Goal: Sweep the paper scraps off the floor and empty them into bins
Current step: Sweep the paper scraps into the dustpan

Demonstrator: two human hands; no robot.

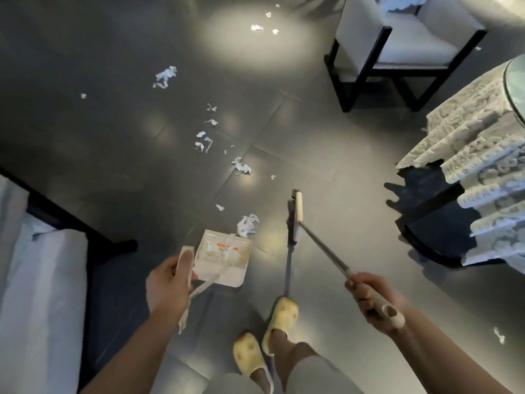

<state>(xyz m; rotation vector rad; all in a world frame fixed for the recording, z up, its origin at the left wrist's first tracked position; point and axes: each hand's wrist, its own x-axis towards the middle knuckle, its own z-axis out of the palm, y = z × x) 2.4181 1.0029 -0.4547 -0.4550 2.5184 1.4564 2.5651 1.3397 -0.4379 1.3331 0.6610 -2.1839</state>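
At the far left a white-cushioned seat (42,280) borders the dark tiled floor (99,123). The left hand (167,285) has its grip clenched round the dustpan handle (184,268), tilting the dustpan (224,257) so its mouth faces the nearest paper scraps (247,224), which lie just beside its lip; some scraps seem to sit inside already. More scraps trail away up the floor. The broom head (296,216) rests just right of that clump, probably placed to push it leftward into the pan. The right hand (372,300) grips the broom handle (326,248) firmly. A lace-draped counter (483,166) stands at right.
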